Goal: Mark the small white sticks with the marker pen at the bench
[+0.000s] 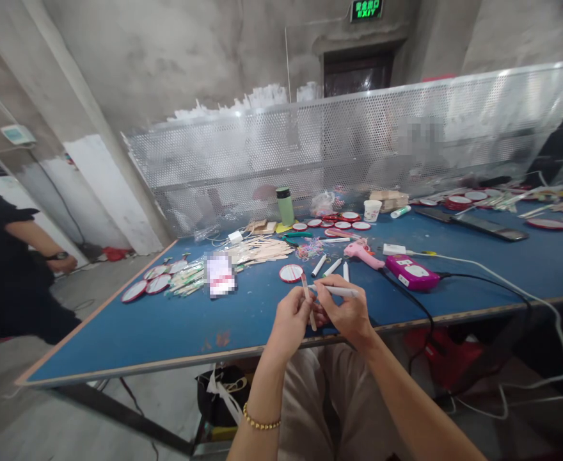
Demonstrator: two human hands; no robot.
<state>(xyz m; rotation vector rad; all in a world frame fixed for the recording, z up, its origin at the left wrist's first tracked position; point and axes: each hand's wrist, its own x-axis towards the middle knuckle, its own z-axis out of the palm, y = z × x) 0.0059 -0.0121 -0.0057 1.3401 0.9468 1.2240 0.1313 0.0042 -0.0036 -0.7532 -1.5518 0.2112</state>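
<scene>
My left hand (293,318) is closed around a flat wooden stick (305,289), held upright at a slant near the table's front edge; its top end looks reddish. In my right hand (347,312) is a white marker (341,291), its tip pointing left at the stick. Just beyond the hands lies a round white disc with a red rim (291,273). Several more markers (332,267) rest on the blue table (176,339) behind my right hand. A pink glue gun (365,255) lies farther right, its cable running toward me.
A purple box with a cable (412,272) sits at right. Bundled wooden sticks (267,251), a blurred phone-like item (221,275) and red-rimmed discs (158,283) lie left. Behind stand a green bottle (285,206), a paper cup (372,210) and a perforated metal screen (243,153). A person (13,256) stands at far left.
</scene>
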